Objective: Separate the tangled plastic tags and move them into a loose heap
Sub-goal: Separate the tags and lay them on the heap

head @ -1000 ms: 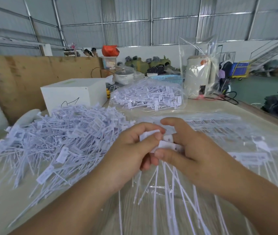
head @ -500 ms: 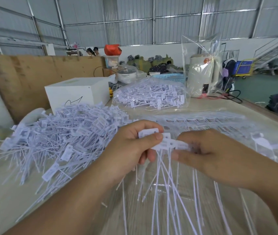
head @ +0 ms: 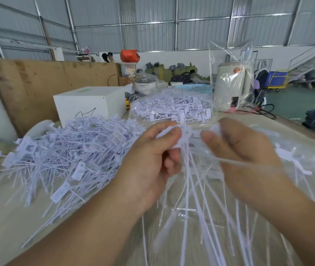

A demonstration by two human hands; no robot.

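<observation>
Both hands up over the middle of the surface (head: pixel 3 223), close together w/ a small gap between them. Left grip (head: pixel 152 164): thumb and forefinger pinched tight on the heads of a tangled bunch of tags (head: pixel 189 181), other fingers curled under. Right grip (head: pixel 243 158): fingers curled, thumb pressed toward them, pinching a tag head at the top of the same bunch; blurred, so exact hold is hard to read. Long thin tails of the bunch hang down and fan out toward the near edge, over clear plastic film (head: pixel 187 212) lying on the surface.

Loose heap of tags (head: pixel 62 150) sits at the left side of the surface, just left of the left hand, tails splaying toward the left edge. Bagged tags (head: pixel 172 110) in clear plastic lie toward the far edge, behind the hands. White box (head: pixel 89 106) at far left, behind the heap. More film and a few tags spread out at the right side, partly blurred.
</observation>
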